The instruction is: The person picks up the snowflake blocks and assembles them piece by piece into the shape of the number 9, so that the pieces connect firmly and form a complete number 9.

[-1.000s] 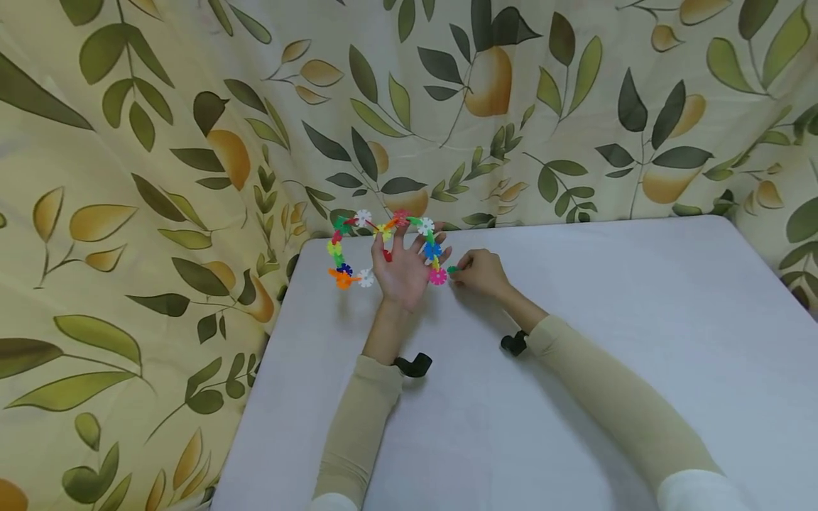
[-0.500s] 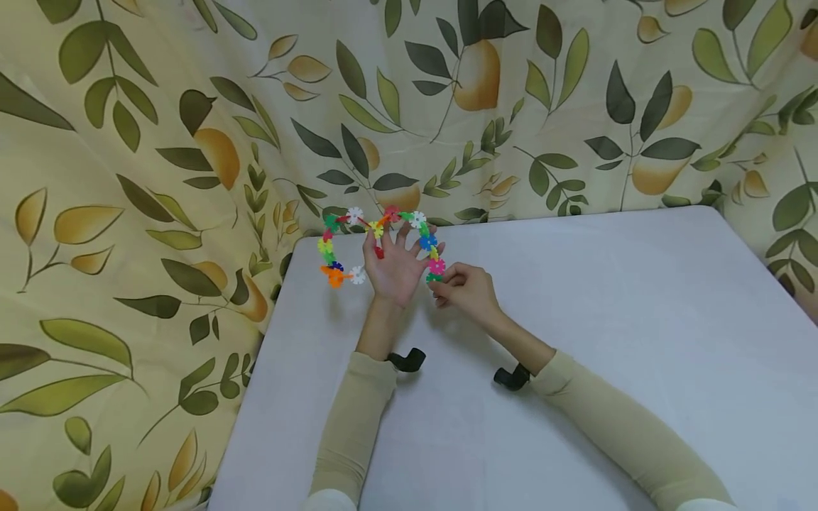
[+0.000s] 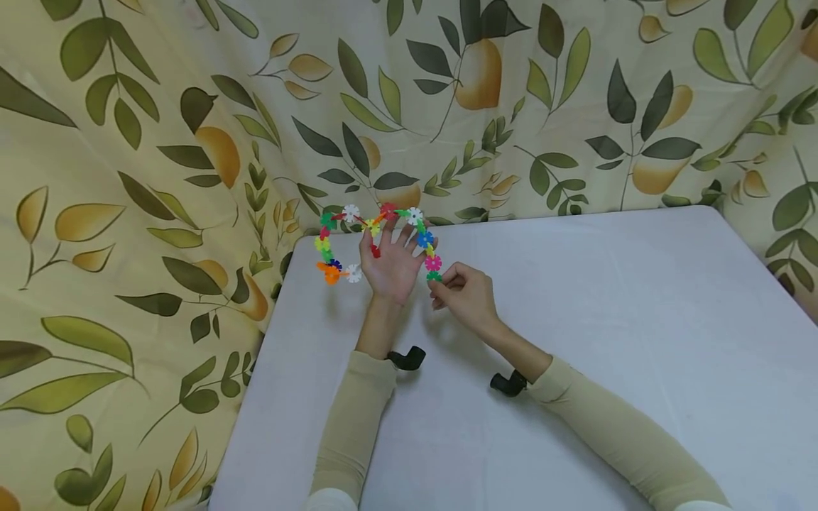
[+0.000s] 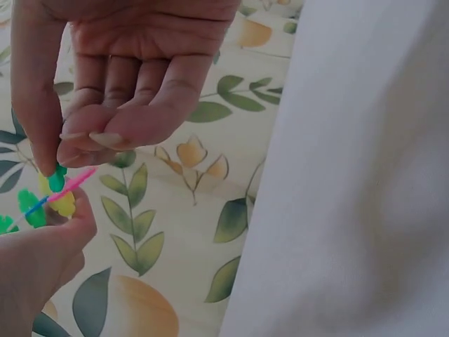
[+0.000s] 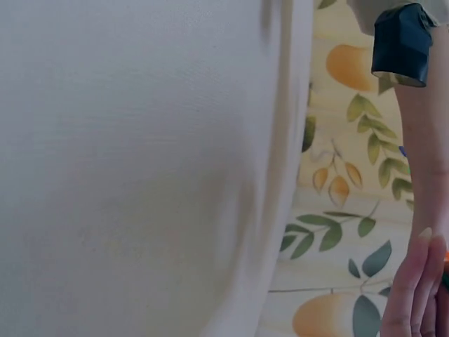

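My left hand (image 3: 391,273) is raised palm up with its fingers spread. A chain of colourful plastic snowflake pieces (image 3: 425,239) loops over and behind these fingers. One end hangs on the left with a white piece (image 3: 353,273); a pink piece (image 3: 433,263) is low on the right. Just under the pink one, my right hand (image 3: 469,297) pinches a green snowflake piece (image 3: 434,277) between thumb and index finger. In the left wrist view, that green piece (image 4: 57,178) meets the edge-on pink piece (image 4: 74,184). The right wrist view shows only the right hand's fingers (image 5: 417,288) at its edge.
A white-covered table (image 3: 575,319) lies beneath both hands. Behind and to the left hangs a leaf-and-fruit patterned curtain (image 3: 268,142). Black camera mounts stick out from the left wrist (image 3: 407,358) and right wrist (image 3: 508,384).
My right hand has moved left and slightly down, bringing the green piece from beside the pink piece to just under it. The left hand stays spread with the chain, shifting slightly left.
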`<state>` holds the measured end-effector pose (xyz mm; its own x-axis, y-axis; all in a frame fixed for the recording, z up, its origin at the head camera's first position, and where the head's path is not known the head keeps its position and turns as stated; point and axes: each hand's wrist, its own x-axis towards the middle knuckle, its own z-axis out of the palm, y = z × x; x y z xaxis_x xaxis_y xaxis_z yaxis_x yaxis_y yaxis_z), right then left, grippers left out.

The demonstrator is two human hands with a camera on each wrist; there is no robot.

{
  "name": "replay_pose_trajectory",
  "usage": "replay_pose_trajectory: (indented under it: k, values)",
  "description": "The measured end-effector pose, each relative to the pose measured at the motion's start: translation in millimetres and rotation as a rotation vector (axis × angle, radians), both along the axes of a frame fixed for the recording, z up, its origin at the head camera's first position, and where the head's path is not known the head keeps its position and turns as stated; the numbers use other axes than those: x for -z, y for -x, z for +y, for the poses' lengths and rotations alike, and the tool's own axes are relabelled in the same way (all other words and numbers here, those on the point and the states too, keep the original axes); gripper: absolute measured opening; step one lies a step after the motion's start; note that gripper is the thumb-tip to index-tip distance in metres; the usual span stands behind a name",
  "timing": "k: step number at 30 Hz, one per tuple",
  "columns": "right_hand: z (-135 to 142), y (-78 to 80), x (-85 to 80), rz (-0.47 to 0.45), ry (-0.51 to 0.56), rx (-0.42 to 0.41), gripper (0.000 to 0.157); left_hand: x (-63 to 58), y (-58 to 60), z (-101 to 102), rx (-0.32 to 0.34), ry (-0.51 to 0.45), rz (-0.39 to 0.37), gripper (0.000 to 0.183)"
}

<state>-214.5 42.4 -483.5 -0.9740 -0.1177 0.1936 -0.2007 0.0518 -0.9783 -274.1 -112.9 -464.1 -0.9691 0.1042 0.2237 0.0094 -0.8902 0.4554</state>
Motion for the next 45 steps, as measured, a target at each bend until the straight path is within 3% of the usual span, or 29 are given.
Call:
replay_pose_trajectory:
  k: [4, 11, 15, 22, 30, 36, 45]
  values:
    - [-1, 0.6, 0.6, 0.017, 0.02, 0.038, 0.018, -0.3, -0.4, 3, 0.018, -0.016, -0.013, 0.048]
    - [-1, 3.7, 5.9, 0.036, 0.012, 0.062, 0.017, 0.5, -2.3, 6, 0.013, 0.013, -0.036, 0.063]
    - [0, 3.8, 6.8, 0.043, 0.008, 0.07, 0.019, 1.5, -1.2, 7, 0.048, 0.01, 0.005, 0.057]
    - [3, 3.1, 8.7, 0.078, -0.053, 0.094, 0.015, 1.9, -0.9, 4, 0.086, 0.083, 0.032, 0.065]
    - [8, 4.5, 11.7, 0.12, -0.099, 0.139, 0.016, 2.2, -0.1, 3, 0.202, 0.103, 0.041, 0.052]
    - [10, 5.3, 13.9, 0.13, -0.109, 0.178, 0.017, 2.3, -0.1, 5, 0.204, 0.149, 0.023, 0.053]
    - [12, 3.7, 15.3, 0.153, -0.109, 0.182, 0.014, 5.3, 0.1, 7, 0.267, 0.154, 0.042, 0.063]
